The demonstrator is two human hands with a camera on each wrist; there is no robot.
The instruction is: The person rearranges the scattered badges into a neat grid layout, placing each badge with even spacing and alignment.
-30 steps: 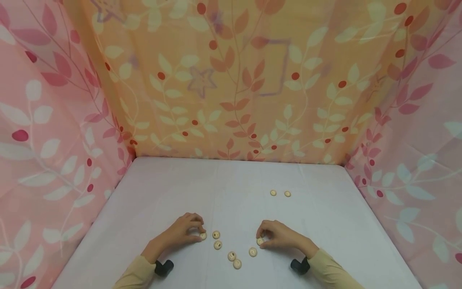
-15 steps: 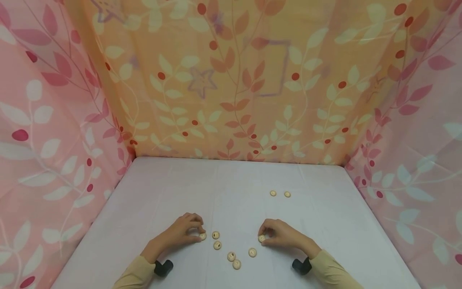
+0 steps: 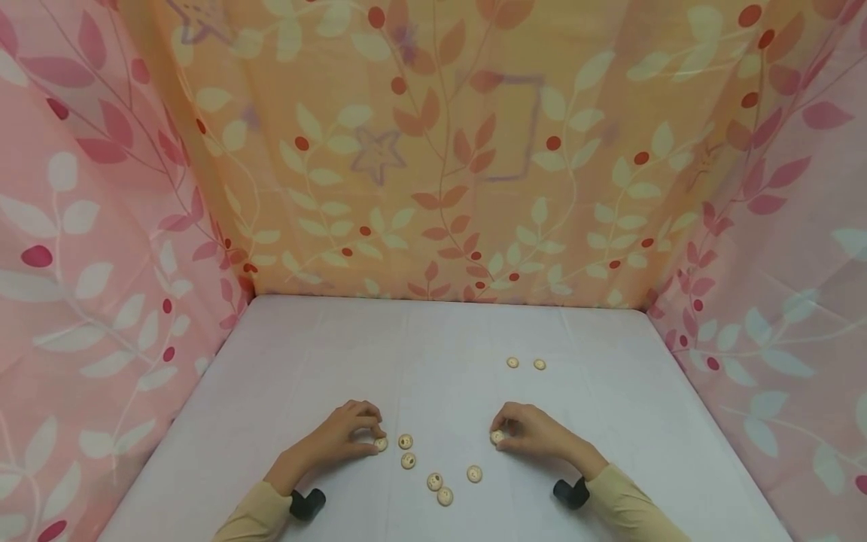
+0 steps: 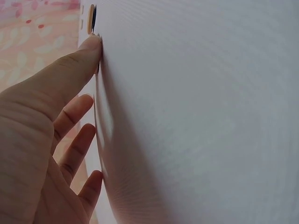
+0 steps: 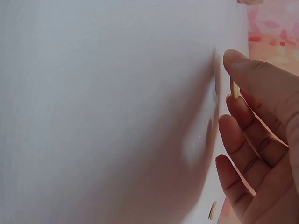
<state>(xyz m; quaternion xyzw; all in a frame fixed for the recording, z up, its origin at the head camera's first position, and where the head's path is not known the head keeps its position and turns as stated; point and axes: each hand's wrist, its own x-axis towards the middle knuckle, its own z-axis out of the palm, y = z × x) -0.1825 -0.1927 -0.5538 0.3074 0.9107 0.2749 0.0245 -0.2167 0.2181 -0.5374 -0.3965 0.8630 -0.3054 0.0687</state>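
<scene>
My left hand (image 3: pixel 345 433) rests low at the table, thumb and forefinger on either edge of a small round wooden disc (image 3: pixel 381 444). That disc is mostly hidden behind the thumb in the left wrist view. Over to the right, my right hand (image 3: pixel 531 430) pinches another pale wooden disc (image 3: pixel 497 437) between thumb and fingertips. In the right wrist view this disc (image 5: pixel 235 88) stands on edge in the pinch, raised off the white surface, with the other fingers loosely bent. Two discs with dark marks, an upper disc (image 3: pixel 405 441) and a lower disc (image 3: pixel 408 461), lie just right of my left hand.
Nearer me lie a marked disc (image 3: pixel 435 482), a plain-looking disc (image 3: pixel 445 496) touching it, and a separate disc (image 3: pixel 474 473). Farther back are a left disc (image 3: pixel 512 362) and a right disc (image 3: pixel 539 364). Patterned curtains (image 3: pixel 433 188) border the white table (image 3: pixel 325 339).
My right hand has lifted its disc and shifted slightly right and away from me. The left hand and the loose discs have stayed where they were.
</scene>
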